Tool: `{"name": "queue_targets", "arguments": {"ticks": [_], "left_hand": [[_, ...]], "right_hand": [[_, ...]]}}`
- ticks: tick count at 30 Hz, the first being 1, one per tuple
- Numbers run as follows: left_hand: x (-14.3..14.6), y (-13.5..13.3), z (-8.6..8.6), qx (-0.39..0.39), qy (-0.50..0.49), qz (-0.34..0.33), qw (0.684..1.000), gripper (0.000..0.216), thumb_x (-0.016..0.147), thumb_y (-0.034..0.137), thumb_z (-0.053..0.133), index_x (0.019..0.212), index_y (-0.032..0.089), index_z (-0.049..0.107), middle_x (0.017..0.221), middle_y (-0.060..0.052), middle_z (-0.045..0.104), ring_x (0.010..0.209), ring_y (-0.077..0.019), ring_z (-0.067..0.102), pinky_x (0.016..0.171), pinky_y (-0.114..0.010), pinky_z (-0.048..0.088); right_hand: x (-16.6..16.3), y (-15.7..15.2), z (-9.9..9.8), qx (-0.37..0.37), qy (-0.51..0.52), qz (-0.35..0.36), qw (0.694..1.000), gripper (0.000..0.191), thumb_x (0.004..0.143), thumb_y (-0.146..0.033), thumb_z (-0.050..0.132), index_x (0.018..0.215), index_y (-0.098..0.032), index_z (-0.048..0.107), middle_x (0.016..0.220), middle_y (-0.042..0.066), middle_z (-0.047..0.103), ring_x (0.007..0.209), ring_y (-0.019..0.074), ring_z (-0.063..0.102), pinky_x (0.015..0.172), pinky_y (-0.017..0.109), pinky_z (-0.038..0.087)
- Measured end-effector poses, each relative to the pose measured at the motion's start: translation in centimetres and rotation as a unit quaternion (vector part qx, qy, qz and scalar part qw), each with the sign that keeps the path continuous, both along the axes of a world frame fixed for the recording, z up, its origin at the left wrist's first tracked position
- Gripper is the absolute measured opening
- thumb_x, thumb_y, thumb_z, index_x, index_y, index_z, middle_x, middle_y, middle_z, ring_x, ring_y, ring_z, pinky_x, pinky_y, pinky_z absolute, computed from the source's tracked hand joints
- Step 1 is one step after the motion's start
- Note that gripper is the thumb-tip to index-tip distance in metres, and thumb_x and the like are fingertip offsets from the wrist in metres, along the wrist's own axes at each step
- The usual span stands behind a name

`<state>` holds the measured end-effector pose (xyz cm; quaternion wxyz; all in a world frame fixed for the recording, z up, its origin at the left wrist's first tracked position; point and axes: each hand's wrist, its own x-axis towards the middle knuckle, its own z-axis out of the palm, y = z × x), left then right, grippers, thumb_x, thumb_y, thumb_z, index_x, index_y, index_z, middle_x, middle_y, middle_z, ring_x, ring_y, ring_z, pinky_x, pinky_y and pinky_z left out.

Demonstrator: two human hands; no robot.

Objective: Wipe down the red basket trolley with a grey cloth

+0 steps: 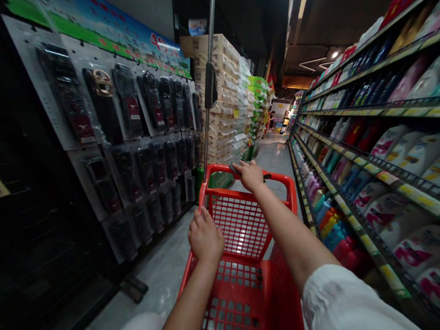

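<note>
A red plastic shopping cart stands in front of me in a store aisle, and its mesh basket looks empty. My left hand is closed on the cart's left rim, near its corner. My right hand reaches forward and grips the black-and-red handle at the cart's far end. A white sleeve covers my right upper arm.
On the left, a rack of dark packaged goods hangs under a colourful banner. Shelves of bottles and refill pouches line the right. A metal pole rises by the cart. Stacked boxes stand ahead left; the tiled aisle runs forward.
</note>
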<state>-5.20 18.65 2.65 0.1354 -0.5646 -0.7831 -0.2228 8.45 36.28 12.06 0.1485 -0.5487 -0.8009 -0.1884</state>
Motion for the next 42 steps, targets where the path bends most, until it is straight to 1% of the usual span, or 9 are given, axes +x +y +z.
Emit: {"name": "queue_targets", "arguments": {"ticks": [4, 7, 11, 15, 23, 29, 33, 38, 42], "left_hand": [[0.0, 0.0, 0.0, -0.001, 0.003, 0.000, 1.000, 0.075, 0.081, 0.030, 0.063, 0.146, 0.002, 0.038, 0.142, -0.024, 0.046, 0.115, -0.0302, 0.054, 0.094, -0.038, 0.048], [-0.1, 0.0, 0.1, 0.001, 0.006, -0.007, 1.000, 0.073, 0.082, 0.030, 0.061, 0.146, 0.002, 0.038, 0.141, -0.024, 0.047, 0.113, -0.0294, 0.054, 0.093, -0.039, 0.049], [-0.2, 0.0, 0.1, -0.004, 0.011, -0.013, 1.000, 0.072, 0.084, 0.031, 0.058, 0.146, 0.001, 0.037, 0.141, -0.024, 0.047, 0.113, -0.0299, 0.055, 0.093, -0.039, 0.049], [-0.3, 0.2, 0.1, -0.003, 0.018, -0.012, 1.000, 0.071, 0.084, 0.031, 0.056, 0.146, 0.001, 0.037, 0.141, -0.024, 0.047, 0.114, -0.0301, 0.054, 0.092, -0.038, 0.049], [-0.5, 0.3, 0.1, 0.002, 0.031, -0.018, 0.999, 0.070, 0.084, 0.030, 0.054, 0.146, 0.001, 0.037, 0.139, -0.024, 0.048, 0.109, -0.0291, 0.056, 0.091, -0.038, 0.050], [-0.4, 0.2, 0.4, -0.004, 0.039, -0.019, 0.999, 0.070, 0.085, 0.032, 0.053, 0.145, 0.000, 0.036, 0.138, -0.025, 0.046, 0.109, -0.0301, 0.056, 0.087, -0.039, 0.050], [-0.2, 0.2, 0.7, -0.011, 0.041, -0.018, 0.999, 0.071, 0.086, 0.035, 0.050, 0.146, 0.001, 0.034, 0.138, -0.025, 0.046, 0.107, -0.0304, 0.056, 0.086, -0.039, 0.050], [-0.1, 0.1, 1.3, -0.024, 0.032, -0.024, 0.999, 0.070, 0.088, 0.038, 0.046, 0.146, 0.000, 0.033, 0.135, -0.024, 0.049, 0.105, -0.0318, 0.057, 0.085, -0.040, 0.049], [-0.1, 0.2, 1.7, -0.027, 0.036, -0.026, 0.999, 0.069, 0.090, 0.039, 0.042, 0.146, 0.000, 0.034, 0.132, -0.023, 0.052, 0.101, -0.0311, 0.060, 0.083, -0.039, 0.050]], "right_hand": [[2.0, -0.8, -1.9, 0.026, -0.094, 0.092, 0.991, 0.049, 0.099, -0.023, 0.033, 0.142, -0.042, 0.046, 0.159, 0.000, 0.031, 0.118, 0.0277, 0.046, 0.094, 0.045, 0.038], [5.7, -1.5, -2.5, 0.035, -0.132, 0.137, 0.981, 0.051, 0.099, -0.018, 0.034, 0.143, -0.040, 0.045, 0.159, -0.001, 0.030, 0.117, 0.0267, 0.047, 0.100, 0.045, 0.034], [10.8, -2.0, -2.1, 0.014, -0.127, 0.100, 0.987, 0.054, 0.096, -0.015, 0.039, 0.144, -0.039, 0.044, 0.158, 0.000, 0.032, 0.113, 0.0259, 0.049, 0.095, 0.043, 0.038], [13.5, -2.0, -0.9, -0.025, -0.118, 0.065, 0.991, 0.057, 0.094, -0.013, 0.038, 0.143, -0.040, 0.045, 0.157, 0.000, 0.036, 0.107, 0.0244, 0.050, 0.091, 0.040, 0.039], [14.9, -2.4, -0.1, -0.051, -0.126, 0.023, 0.990, 0.045, 0.097, -0.021, 0.039, 0.133, -0.041, 0.057, 0.153, -0.003, 0.041, 0.106, 0.0244, 0.050, 0.083, 0.035, 0.041], [15.7, -4.5, 0.9, -0.066, -0.108, -0.045, 0.991, 0.041, 0.095, -0.021, 0.041, 0.125, -0.034, 0.066, 0.139, 0.006, 0.055, 0.107, 0.0279, 0.051, 0.077, 0.036, 0.043], [16.0, -8.4, -0.7, -0.074, -0.096, -0.071, 0.990, 0.040, 0.096, -0.025, 0.037, 0.123, -0.032, 0.066, 0.140, 0.006, 0.053, 0.108, 0.0288, 0.051, 0.076, 0.037, 0.045], [16.0, -12.8, -3.9, -0.064, -0.070, -0.038, 0.995, 0.044, 0.097, -0.024, 0.033, 0.130, -0.033, 0.061, 0.150, 0.002, 0.044, 0.112, 0.0287, 0.048, 0.077, 0.037, 0.045], [16.1, -11.4, -2.5, -0.072, -0.030, -0.065, 0.995, 0.043, 0.097, -0.025, 0.035, 0.127, -0.036, 0.062, 0.147, -0.003, 0.047, 0.107, 0.0261, 0.050, 0.077, 0.036, 0.046]]}}
